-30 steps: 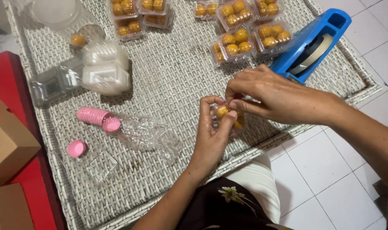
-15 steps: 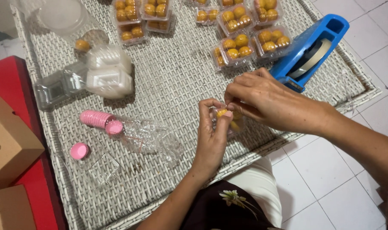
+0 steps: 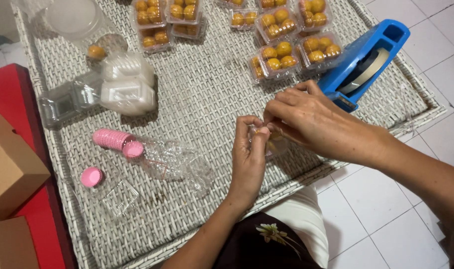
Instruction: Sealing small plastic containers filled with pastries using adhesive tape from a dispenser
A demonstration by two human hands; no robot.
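A small clear box of yellow pastries [image 3: 273,142] is being pinched between both hands.
Left hand [image 3: 249,159] and right hand [image 3: 306,122] fingers are being kept closed on its edges; it is judged light, thin, easily crushed.

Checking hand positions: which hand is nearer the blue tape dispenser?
Right. The right hand sits just beside the blue tape dispenser, near its lower end; the left hand is farther away, toward the person.

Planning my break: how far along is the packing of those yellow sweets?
Done: several closed boxes of sweets sit at the tray's far side. In hand: left hand and right hand work on one small box. Left: empty boxes and pink cups remain unused.
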